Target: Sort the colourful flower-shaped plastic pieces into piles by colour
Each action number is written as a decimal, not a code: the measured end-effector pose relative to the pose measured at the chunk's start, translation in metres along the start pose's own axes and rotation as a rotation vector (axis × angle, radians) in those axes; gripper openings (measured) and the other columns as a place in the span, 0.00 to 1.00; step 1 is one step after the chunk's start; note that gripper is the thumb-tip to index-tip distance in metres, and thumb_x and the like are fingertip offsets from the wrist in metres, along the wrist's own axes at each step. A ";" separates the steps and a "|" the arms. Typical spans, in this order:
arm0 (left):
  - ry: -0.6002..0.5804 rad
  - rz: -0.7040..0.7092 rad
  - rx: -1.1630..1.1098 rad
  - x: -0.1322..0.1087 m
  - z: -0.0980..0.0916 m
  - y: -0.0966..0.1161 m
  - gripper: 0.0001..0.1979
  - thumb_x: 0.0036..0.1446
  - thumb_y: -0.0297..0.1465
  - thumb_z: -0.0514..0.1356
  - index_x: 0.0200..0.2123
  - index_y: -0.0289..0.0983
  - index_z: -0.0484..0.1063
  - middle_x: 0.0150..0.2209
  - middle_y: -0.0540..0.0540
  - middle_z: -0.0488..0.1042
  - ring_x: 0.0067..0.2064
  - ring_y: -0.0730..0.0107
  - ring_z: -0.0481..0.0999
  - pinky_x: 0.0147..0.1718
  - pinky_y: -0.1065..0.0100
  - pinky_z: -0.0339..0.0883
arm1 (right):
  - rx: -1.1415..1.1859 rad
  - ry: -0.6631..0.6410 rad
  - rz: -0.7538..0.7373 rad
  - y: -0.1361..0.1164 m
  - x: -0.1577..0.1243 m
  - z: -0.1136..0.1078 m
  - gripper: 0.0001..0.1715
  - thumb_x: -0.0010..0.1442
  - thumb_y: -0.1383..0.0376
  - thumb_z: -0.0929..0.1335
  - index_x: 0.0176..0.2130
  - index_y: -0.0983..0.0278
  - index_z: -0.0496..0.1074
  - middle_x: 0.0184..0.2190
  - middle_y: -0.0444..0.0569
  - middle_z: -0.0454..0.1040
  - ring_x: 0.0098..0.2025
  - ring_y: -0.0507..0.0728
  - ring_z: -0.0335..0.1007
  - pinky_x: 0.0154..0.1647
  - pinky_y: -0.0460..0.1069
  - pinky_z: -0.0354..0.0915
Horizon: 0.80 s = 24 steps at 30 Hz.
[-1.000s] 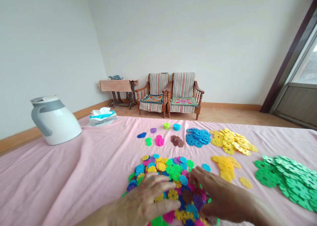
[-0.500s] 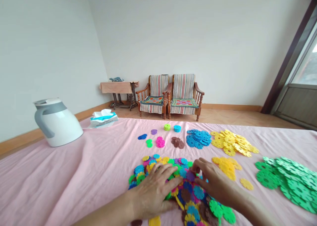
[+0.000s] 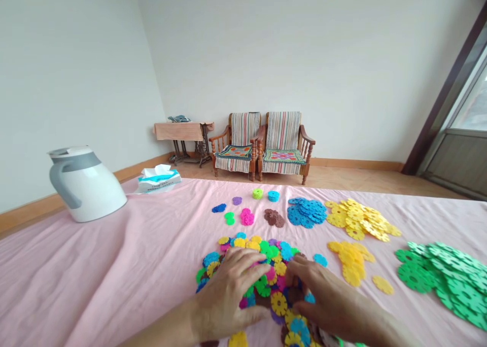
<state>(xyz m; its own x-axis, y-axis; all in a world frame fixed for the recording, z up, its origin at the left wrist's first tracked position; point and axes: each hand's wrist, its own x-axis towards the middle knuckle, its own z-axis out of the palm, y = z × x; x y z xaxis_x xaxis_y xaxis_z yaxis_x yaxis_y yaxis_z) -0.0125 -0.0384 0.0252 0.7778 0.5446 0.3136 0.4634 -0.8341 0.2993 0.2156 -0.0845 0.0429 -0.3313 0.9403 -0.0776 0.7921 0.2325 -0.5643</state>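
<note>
A mixed heap of small notched discs (image 3: 279, 303) in many colours lies on the pink cloth at the bottom middle. Over its left side my left hand (image 3: 232, 291) rests with fingers spread, holding nothing. My right hand (image 3: 319, 288) touches the heap's right side, its fingers curled down among the discs; what they hold, if anything, is hidden. Behind the heap are small groups of dark blue (image 3: 219, 208), purple (image 3: 237, 201), green (image 3: 229, 218), pink (image 3: 247, 216) and brown discs (image 3: 274, 217), with lime (image 3: 257, 194) and light blue stacks (image 3: 273, 196).
Blue (image 3: 306, 212), yellow (image 3: 359, 217) and large green disc piles (image 3: 449, 281) spread along the right, with a smaller yellow pile (image 3: 352, 261) nearer. A white jug (image 3: 93, 189) and a tissue box (image 3: 159, 180) stand at the left. Two chairs (image 3: 283, 134) are beyond the cloth.
My right hand has moved slightly left and down, and its fingers are more curled. Discs between the hands have shifted, and a light blue disc now shows beyond my right hand.
</note>
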 end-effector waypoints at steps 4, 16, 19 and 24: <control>0.212 -0.036 -0.020 -0.003 0.005 -0.013 0.18 0.59 0.39 0.57 0.51 0.40 0.68 0.48 0.44 0.72 0.52 0.60 0.68 0.55 0.57 0.59 | 0.064 0.002 -0.006 0.006 0.001 0.002 0.13 0.45 0.73 0.65 0.34 0.61 0.70 0.32 0.43 0.72 0.34 0.52 0.65 0.35 0.45 0.58; 0.462 -0.022 -0.020 -0.004 0.003 -0.033 0.07 0.57 0.26 0.57 0.40 0.38 0.71 0.36 0.45 0.75 0.43 0.63 0.72 0.45 0.60 0.63 | 0.197 0.413 0.104 0.052 0.078 -0.001 0.06 0.50 0.64 0.65 0.25 0.63 0.71 0.22 0.43 0.73 0.25 0.52 0.67 0.26 0.45 0.59; 0.471 -0.019 -0.029 -0.005 0.003 -0.033 0.07 0.57 0.25 0.57 0.39 0.38 0.71 0.36 0.45 0.75 0.43 0.63 0.72 0.45 0.60 0.63 | 0.190 0.501 0.157 0.060 0.111 0.001 0.08 0.50 0.64 0.64 0.25 0.63 0.72 0.23 0.45 0.75 0.26 0.53 0.69 0.28 0.46 0.60; 0.468 -0.038 -0.041 -0.006 0.004 -0.036 0.06 0.57 0.26 0.56 0.37 0.38 0.72 0.35 0.45 0.76 0.42 0.63 0.72 0.44 0.60 0.63 | 0.199 0.589 0.214 0.067 0.138 0.005 0.08 0.49 0.65 0.64 0.28 0.63 0.72 0.24 0.46 0.77 0.27 0.54 0.71 0.28 0.46 0.60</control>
<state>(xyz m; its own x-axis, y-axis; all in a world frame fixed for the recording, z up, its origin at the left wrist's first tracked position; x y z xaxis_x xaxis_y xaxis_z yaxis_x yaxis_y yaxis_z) -0.0321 -0.0123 0.0090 0.4816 0.5634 0.6713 0.4632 -0.8139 0.3507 0.2202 0.0597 -0.0093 0.2037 0.9525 0.2263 0.6810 0.0282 -0.7317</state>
